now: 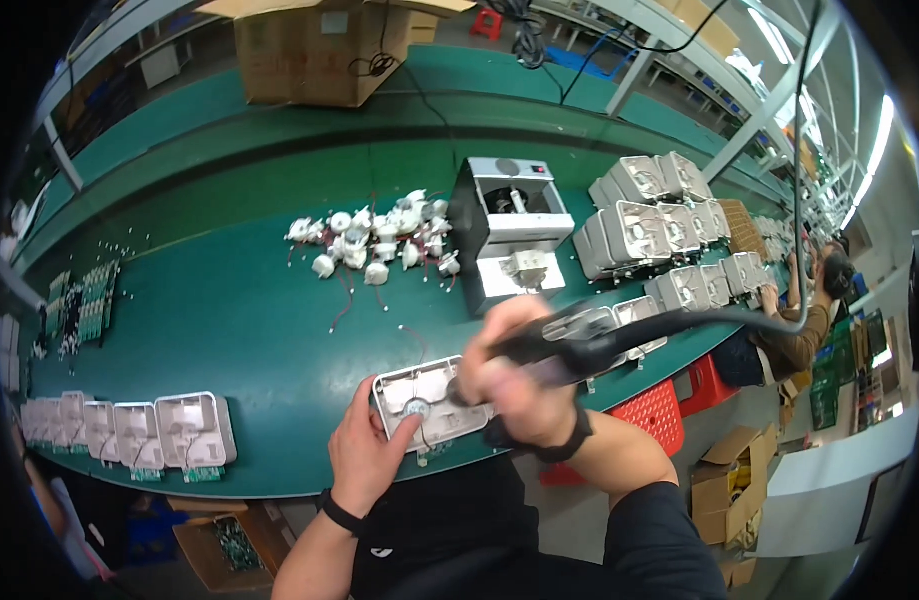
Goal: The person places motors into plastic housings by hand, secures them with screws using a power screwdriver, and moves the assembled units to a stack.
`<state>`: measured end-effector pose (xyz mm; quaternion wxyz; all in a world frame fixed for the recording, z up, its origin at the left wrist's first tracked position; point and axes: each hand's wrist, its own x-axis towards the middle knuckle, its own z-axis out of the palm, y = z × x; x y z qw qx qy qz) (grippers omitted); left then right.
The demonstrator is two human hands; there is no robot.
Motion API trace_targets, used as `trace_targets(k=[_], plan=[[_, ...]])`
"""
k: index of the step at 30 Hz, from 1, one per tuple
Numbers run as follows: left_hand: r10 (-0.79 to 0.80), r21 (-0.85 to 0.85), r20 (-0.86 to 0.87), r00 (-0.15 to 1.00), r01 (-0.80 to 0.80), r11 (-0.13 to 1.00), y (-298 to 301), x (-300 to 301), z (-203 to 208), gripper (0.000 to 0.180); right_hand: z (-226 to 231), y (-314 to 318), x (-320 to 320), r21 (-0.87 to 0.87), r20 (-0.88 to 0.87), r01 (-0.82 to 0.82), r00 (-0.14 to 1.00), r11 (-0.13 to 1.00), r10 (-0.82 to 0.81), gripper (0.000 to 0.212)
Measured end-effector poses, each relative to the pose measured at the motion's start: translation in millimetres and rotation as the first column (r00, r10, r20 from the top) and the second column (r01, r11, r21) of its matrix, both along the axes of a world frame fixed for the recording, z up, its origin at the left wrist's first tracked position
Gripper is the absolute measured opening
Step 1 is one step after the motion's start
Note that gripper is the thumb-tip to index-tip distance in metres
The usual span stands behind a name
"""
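Observation:
On the near edge of the green bench lies a white plastic housing (454, 425), open side up, with a small round part (416, 408) and a wire inside. My left hand (372, 452) grips its left end, thumb reaching over the rim toward the round part. A green circuit board (434, 457) shows at the housing's near side. My right hand (519, 385), blurred by motion, is wrapped round a black power screwdriver (594, 350) with a cable, above the housing's right end. The tool's tip is hidden by the hand.
A grey-and-black machine (509, 230) stands beyond my right hand, with a pile of white wired parts (379, 240) left of it. Stacked housings (639, 235) fill the right; more housings (194, 430) line the left edge. A co-worker (814, 320) sits far right, near red stools (651, 415).

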<state>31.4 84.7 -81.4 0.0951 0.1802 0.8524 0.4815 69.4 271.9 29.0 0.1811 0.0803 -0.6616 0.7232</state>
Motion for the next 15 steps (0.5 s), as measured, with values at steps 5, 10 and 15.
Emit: trace_targets(k=[5, 10, 15], plan=[[-0.017, 0.012, 0.027, 0.999, 0.016, 1.000, 2.6, 2.7, 2.0, 0.072, 44.9, 71.5, -17.0, -0.085, -0.319, 0.338, 0.882, 0.937, -0.347, 0.022], [-0.011, 0.016, 0.005, 1.000, 0.011, 1.000, 2.4, 1.5, -1.5, 0.072, 46.7, 106.4, -40.7, 0.113, -0.301, 0.519, 0.831, 0.848, -0.468, 0.015], [0.015, -0.002, -0.019, 1.000, -0.015, 1.000, -0.4, 0.7, -3.5, 0.072, 42.1, 87.9, -37.0, 0.075, -0.140, 0.464, 0.881, 0.882, -0.452, 0.015]])
